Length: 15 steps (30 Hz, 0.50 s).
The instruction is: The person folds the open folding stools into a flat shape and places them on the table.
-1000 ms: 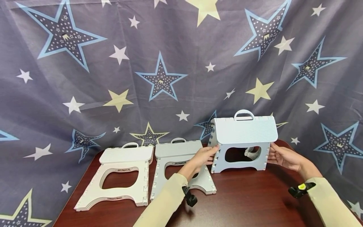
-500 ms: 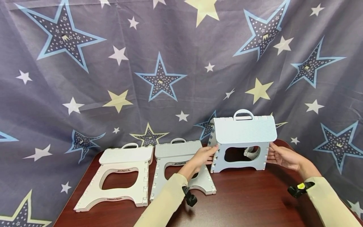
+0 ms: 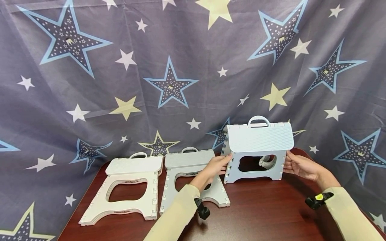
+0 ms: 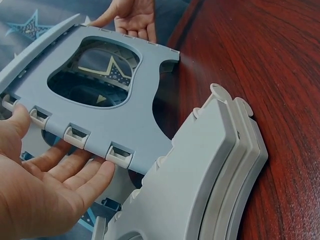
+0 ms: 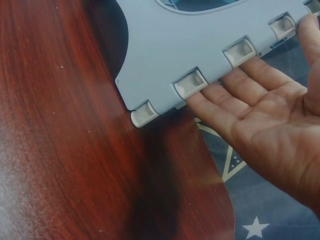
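A pale blue folding step stool (image 3: pixel 260 137) stands upright and part-folded at the back right of the table, its carry handle on top. Its seat flap slopes down over a leg panel with an oval hole. My left hand (image 3: pixel 214 166) grips the panel's left edge, thumb in front. In the left wrist view the fingers (image 4: pixel 85 172) reach behind that edge near its white hinge clips. My right hand (image 3: pixel 304 168) holds the opposite edge. The right wrist view shows its fingertips (image 5: pixel 202 102) tucked behind the edge and the thumb (image 5: pixel 311 37) near an upper clip.
A grey folded stool (image 3: pixel 188 160) lies partly under my left forearm, close to the blue one. Further left lies a cream folded stool (image 3: pixel 132 165). The dark red wooden table (image 3: pixel 256 214) meets a star-patterned curtain (image 3: pixel 193 40) behind.
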Each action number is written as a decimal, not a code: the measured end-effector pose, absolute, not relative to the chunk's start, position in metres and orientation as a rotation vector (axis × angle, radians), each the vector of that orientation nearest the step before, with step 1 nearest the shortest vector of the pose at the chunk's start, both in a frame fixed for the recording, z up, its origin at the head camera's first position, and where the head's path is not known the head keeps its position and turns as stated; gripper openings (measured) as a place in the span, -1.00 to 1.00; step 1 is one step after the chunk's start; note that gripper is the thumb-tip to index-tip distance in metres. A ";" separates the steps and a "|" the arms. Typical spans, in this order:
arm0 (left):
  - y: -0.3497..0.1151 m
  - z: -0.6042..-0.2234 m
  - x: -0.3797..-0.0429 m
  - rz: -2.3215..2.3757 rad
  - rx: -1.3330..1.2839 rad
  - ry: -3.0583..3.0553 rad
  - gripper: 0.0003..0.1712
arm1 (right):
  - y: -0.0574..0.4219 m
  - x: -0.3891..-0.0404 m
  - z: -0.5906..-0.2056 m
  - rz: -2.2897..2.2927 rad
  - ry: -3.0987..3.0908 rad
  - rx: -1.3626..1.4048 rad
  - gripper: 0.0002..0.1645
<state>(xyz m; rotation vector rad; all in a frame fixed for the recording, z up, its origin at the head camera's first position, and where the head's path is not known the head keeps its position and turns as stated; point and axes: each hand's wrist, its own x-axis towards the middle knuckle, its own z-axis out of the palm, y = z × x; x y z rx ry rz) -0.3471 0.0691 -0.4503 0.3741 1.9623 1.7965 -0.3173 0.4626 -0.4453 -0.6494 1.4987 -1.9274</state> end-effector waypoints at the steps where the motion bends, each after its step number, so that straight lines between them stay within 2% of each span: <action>1: 0.069 -0.450 -0.347 1.797 0.374 1.962 -0.29 | 0.463 -0.317 -0.446 -1.928 1.503 -0.647 -0.23; 15: 0.069 -0.450 -0.347 1.814 0.375 1.955 -0.32 | 0.459 -0.316 -0.444 -1.934 1.509 -0.613 -0.23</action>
